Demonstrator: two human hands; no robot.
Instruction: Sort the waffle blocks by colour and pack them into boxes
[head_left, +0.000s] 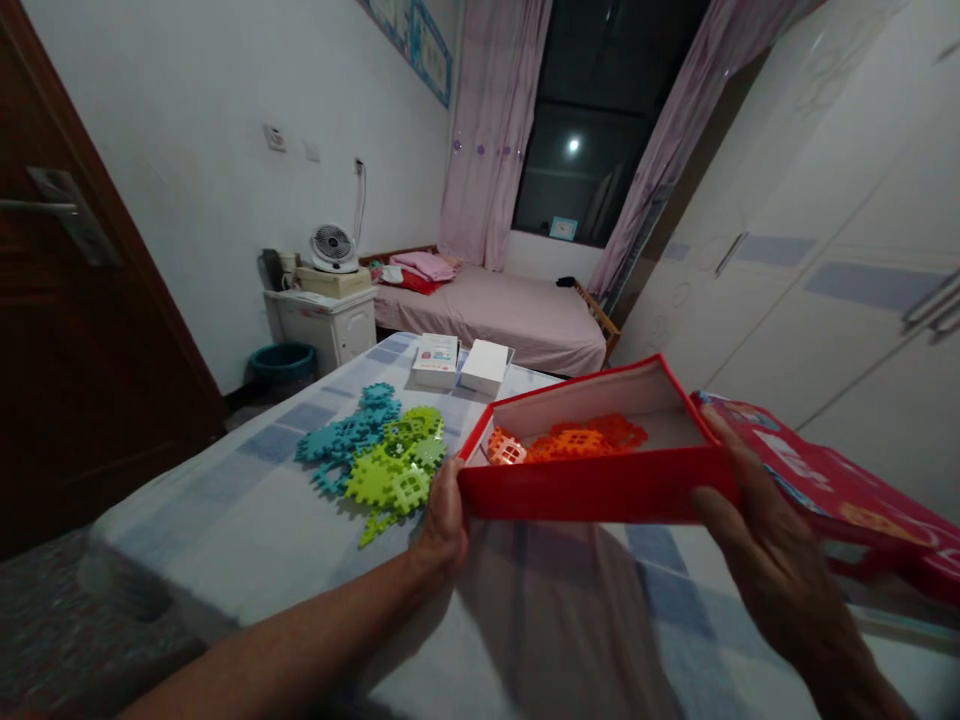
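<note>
A red open box [592,492] with a pale lining is held tilted above the table, its left end lower than the right. Inside it, orange plastic building pieces [577,442] have gathered toward the left and middle. My left hand [448,515] grips the left end of the box. At the other end, my right hand [757,530] holds the right corner, with the thumb on the front wall. Left of the box lie a pile of lime-green building pieces [397,470] and, beside it, a pile of teal building pieces [349,435].
Two small white boxes [486,366] stand at the table's far edge. A printed red bag or case [832,480] lies at the right. The table [247,540] wears a blue-and-white checked cloth. Beyond are a bed [502,310], a fan [334,248] and a teal bin [283,362].
</note>
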